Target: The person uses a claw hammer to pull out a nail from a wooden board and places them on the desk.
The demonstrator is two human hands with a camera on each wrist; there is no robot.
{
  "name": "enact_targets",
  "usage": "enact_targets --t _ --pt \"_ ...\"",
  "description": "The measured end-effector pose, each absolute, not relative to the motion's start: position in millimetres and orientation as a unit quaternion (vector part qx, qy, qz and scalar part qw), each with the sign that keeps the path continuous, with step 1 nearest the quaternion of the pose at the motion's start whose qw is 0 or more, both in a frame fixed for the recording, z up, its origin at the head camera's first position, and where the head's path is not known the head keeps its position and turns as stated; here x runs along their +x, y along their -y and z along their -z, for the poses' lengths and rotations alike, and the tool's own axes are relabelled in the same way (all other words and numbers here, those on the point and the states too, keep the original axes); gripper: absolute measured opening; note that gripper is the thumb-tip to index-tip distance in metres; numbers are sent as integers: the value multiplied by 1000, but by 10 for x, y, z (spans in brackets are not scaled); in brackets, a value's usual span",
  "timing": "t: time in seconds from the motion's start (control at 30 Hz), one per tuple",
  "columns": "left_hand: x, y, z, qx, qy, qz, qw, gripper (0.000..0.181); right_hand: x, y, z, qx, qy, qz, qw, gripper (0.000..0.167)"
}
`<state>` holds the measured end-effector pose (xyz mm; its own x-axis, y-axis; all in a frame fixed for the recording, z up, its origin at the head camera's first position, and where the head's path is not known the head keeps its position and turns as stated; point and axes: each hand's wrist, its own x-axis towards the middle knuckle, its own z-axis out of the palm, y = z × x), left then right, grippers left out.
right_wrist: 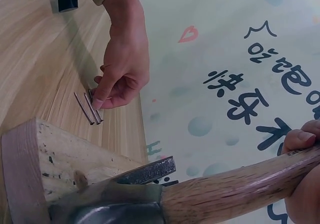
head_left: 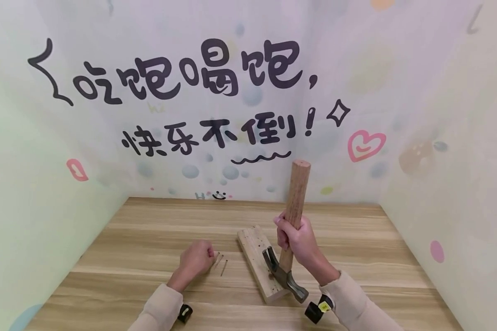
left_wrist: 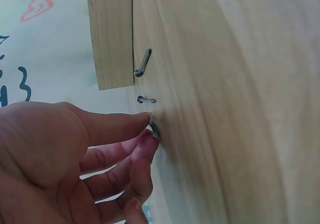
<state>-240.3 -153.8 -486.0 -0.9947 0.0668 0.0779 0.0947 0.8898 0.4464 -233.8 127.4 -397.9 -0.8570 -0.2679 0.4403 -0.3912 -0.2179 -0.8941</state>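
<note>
My left hand (head_left: 194, 261) is low at the tabletop, left of the wooden block. In the left wrist view its thumb and index finger pinch a nail (left_wrist: 154, 127), mostly covered by the fingertips. Two other nails (left_wrist: 144, 63) lie beside it on the table. My right hand (head_left: 300, 241) grips a claw hammer (head_left: 297, 197) by its wooden handle, the handle end pointing up and the metal head down. That head overlaps the near end of the wooden block (head_left: 250, 250); whether they touch, I cannot tell. Dark marks and small holes dot the block's top.
The wood-grain table (head_left: 149, 230) is bordered by pale walls. Black lettering (head_left: 211, 76) and a pink heart (head_left: 366, 145) decorate the back wall. Each wrist carries a small black camera (head_left: 314, 313), close to the tabletop.
</note>
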Motion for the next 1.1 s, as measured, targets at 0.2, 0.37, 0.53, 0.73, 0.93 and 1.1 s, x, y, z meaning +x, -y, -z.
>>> enact_targets --t 0.2,0.37,0.53,0.73,0.93,1.1 --pt "-2409 1487 4805 -37 975 218 20 23 -2348 -1289 3988 273 614 -740 38 21" --pt "-2445 1339 4700 -27 977 210 18 13 -2345 -1298 3988 279 613 -738 47 23" --pt "-2540 1119 4649 -31 977 208 31 21 -2334 -1317 3992 285 618 -730 58 22" --pt "-2641 868 4697 -51 975 209 59 31 -2310 -1324 3995 290 622 -725 57 22" --pt "-2716 671 4751 -65 973 212 69 47 -2295 -1332 3998 293 610 -734 60 20" --pt "-2802 563 4837 -52 979 187 58 54 -2275 -1339 4010 280 596 -750 65 22"
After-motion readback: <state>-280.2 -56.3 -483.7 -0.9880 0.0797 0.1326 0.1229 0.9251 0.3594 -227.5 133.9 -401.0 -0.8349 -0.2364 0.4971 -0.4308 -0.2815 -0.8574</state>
